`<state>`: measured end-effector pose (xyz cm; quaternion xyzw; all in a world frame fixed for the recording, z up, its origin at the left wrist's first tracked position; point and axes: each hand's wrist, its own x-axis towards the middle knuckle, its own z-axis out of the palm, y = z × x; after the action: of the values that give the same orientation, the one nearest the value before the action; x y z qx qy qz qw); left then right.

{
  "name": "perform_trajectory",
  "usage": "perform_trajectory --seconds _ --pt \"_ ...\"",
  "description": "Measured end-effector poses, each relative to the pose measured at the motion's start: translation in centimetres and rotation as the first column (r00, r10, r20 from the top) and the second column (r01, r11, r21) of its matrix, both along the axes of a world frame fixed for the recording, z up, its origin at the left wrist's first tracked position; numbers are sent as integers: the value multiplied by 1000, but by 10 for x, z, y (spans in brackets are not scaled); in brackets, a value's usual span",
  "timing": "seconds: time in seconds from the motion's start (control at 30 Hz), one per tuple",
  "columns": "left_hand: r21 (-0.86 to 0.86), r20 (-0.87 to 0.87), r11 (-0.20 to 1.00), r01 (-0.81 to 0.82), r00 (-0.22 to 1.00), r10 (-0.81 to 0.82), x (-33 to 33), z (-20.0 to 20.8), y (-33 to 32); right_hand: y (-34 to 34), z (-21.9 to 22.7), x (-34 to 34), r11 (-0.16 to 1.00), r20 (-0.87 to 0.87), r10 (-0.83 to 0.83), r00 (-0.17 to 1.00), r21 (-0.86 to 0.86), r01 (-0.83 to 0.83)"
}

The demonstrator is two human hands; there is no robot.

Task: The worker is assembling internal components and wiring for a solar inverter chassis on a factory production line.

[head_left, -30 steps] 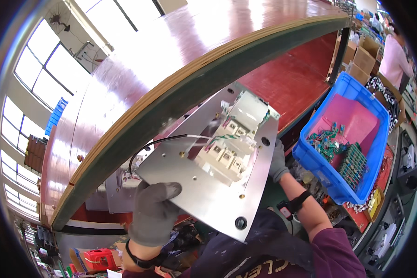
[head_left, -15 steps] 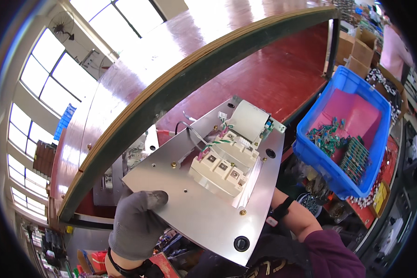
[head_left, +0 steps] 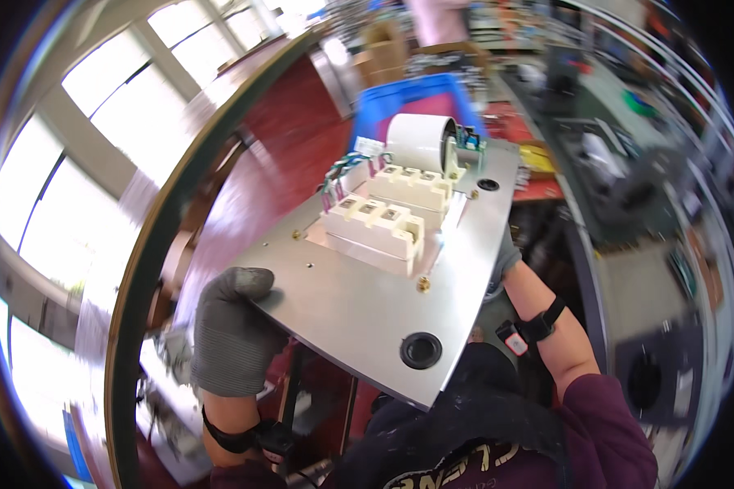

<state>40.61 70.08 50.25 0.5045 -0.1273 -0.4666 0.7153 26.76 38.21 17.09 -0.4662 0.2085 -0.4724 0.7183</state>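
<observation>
A red worktop [head_left: 538, 191] (blurred, partly hidden) bears a yellow tray [head_left: 537, 159].

Modules [head_left: 371, 228] sit on the plate [head_left: 351, 306] before a cylinder [head_left: 416, 140]; a bin [head_left: 374, 108] apparently stands behind.

Grey ribbed gloves [head_left: 232, 338] over there — black arm straps [head_left: 545, 323], a red-edged module [head_left: 514, 341] on the right one — maroon sleeves [head_left: 603, 416], pale chest lettering [head_left: 491, 460].

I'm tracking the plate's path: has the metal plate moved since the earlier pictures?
Yes, rightward: the blue bin stood wholly right of the metal plate before, and now the plate's far end overlaps it in view.
</observation>
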Motion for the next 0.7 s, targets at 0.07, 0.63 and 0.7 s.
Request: perform_trajectory --seconds 0.07,0.63,0.7 --pt "47 267 982 185 945 -191 -13 7 -12 4 34 -71 999 48 -43 998 34 42" --pt "-206 63 437 876 457 -887 -285 -22 -207 251 326 -534 647 -141 -761 634 -78 759" --pt "-297 201 303 905 370 -907 -334 -17 -218 249 327 -568 553 -209 -823 528 -83 829"
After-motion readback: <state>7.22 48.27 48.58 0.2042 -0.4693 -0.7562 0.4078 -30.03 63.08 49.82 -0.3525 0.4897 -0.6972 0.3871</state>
